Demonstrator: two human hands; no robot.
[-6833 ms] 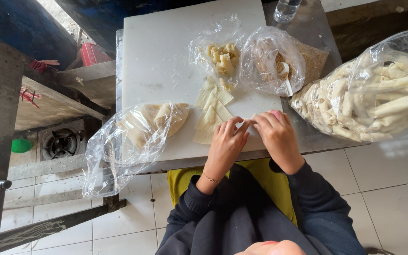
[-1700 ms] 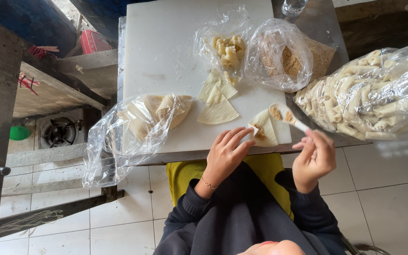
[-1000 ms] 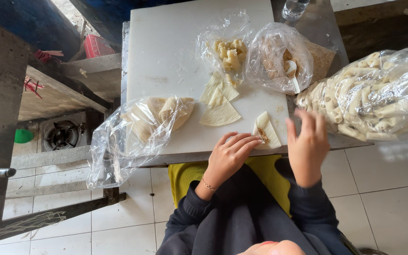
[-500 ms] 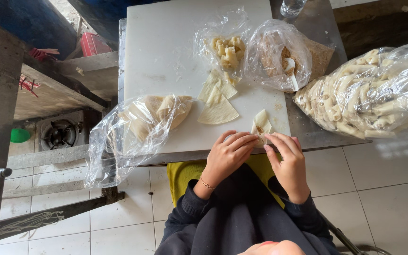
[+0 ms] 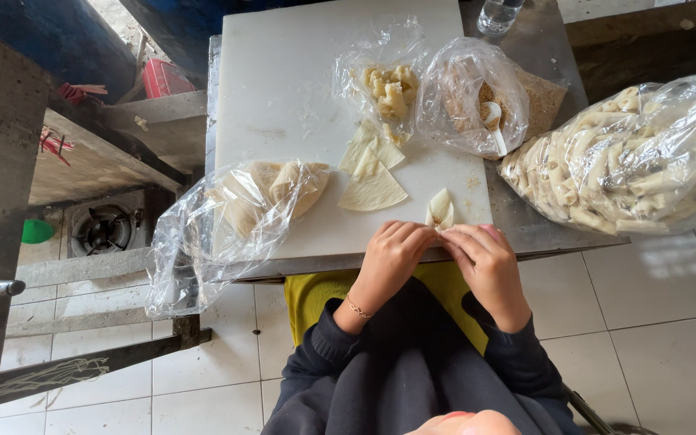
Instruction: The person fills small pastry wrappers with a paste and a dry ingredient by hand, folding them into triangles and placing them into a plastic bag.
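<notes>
The left hand (image 5: 391, 256) and the right hand (image 5: 486, 259) sit side by side at the near edge of the white board (image 5: 283, 89), at about 6 o'clock on it; the fingers of both hands are bent in close together and pinch the bottom of a small folded wrapper (image 5: 440, 211); the wrapper stands up between the fingertips, with its pointed top toward 12 o'clock; a thin bracelet (image 5: 356, 307) is on the left wrist; at about 10 o'clock from the hands, flat triangle wrappers (image 5: 372, 181) lie on the board, well apart from the fingers; at 9 o'clock a clear bag of wrappers (image 5: 239, 213) hangs partly over the board's left edge; at 12 o'clock a small open bag of pale filling pieces (image 5: 388, 87) lies on the board; just right of it sits a bag of brown crumbs (image 5: 465, 97) with a white spoon (image 5: 494, 122) inside; at 2 o'clock a big clear bag of rolled sticks (image 5: 630, 161) rests on the metal table (image 5: 537, 229); a water bottle (image 5: 499, 14) stands at the far edge
</notes>
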